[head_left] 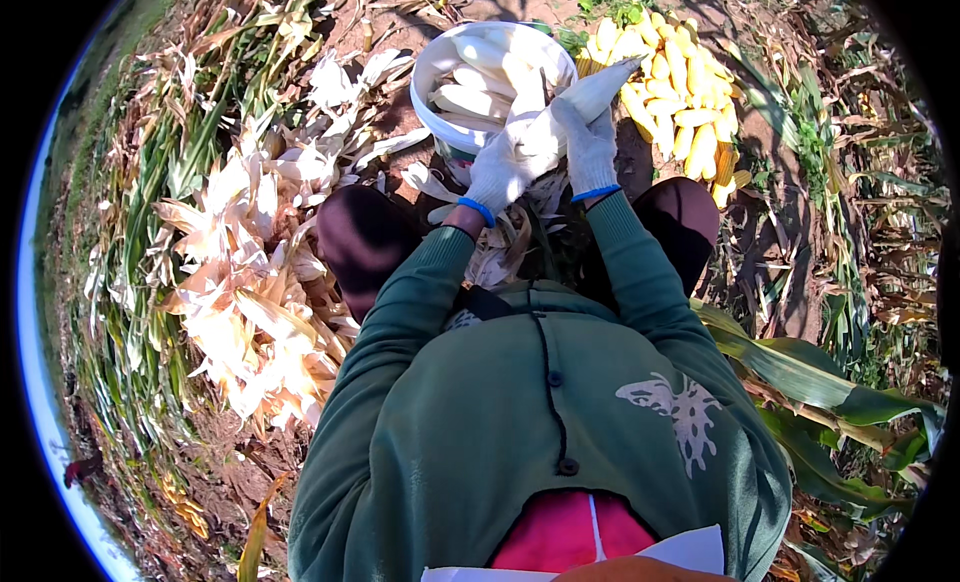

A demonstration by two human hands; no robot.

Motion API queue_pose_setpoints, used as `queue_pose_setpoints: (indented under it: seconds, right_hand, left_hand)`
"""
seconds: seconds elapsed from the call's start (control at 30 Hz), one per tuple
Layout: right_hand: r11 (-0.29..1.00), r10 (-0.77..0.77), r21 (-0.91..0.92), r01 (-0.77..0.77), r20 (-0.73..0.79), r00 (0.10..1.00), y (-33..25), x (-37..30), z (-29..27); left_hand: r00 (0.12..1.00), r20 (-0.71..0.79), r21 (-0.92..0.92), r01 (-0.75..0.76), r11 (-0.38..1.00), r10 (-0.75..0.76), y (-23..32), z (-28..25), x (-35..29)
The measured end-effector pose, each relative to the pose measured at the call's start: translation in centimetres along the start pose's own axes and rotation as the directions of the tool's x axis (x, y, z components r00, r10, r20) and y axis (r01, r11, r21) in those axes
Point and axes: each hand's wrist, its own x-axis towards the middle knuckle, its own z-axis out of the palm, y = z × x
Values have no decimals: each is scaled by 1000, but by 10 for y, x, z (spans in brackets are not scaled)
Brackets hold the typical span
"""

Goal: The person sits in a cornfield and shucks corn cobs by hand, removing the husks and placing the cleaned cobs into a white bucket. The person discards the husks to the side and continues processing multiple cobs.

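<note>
Both of my hands wear white knit gloves with blue cuffs, and they meet at the near right side of a white bucket (424, 74). An ear of corn (606, 86), still in its pale husk, points up and to the right between them. My right hand (588, 150) is closed around its middle, thumb uppermost. At the lower end, my left hand (503, 170) grips the husk of the same ear; its fingertips are partly hidden. Inside the bucket lie several unpeeled ears (472, 102) in whitish husks.
Bare yellow cobs (685, 92) are heaped on the soil right of the bucket. A large pile of dry husks (262, 272) spreads at the left. My knees (366, 237) flank the bucket's near side. Green corn leaves (800, 372) lie at the lower right.
</note>
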Motion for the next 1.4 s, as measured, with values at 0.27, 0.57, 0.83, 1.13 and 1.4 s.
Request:
queue_pose_setpoints:
  seconds: [0.27,0.57,0.83,1.13,1.4]
  right_hand:
    - [996,-39,-73,49,122,992,-4,10,-9]
    - [964,200,-199,-176,108,974,-14,22,-24]
    - [773,263,-635,2,324,909,52,16,-54]
    - [983,176,32,-181,126,976,-16,31,-23]
    - [960,271,94,-262,-94,958,19,39,-15]
  left_hand:
    - [999,19,187,22,982,-26,13,-7,-2]
    - [972,222,-325,-2,946,79,33,-22,-9]
    - [994,-112,-191,-8,982,-14,4,-13,-4]
    - [998,-60,-222,18,975,-32,31,-10,-9]
    - [973,193,215,-169,962,128,-7,8,-12]
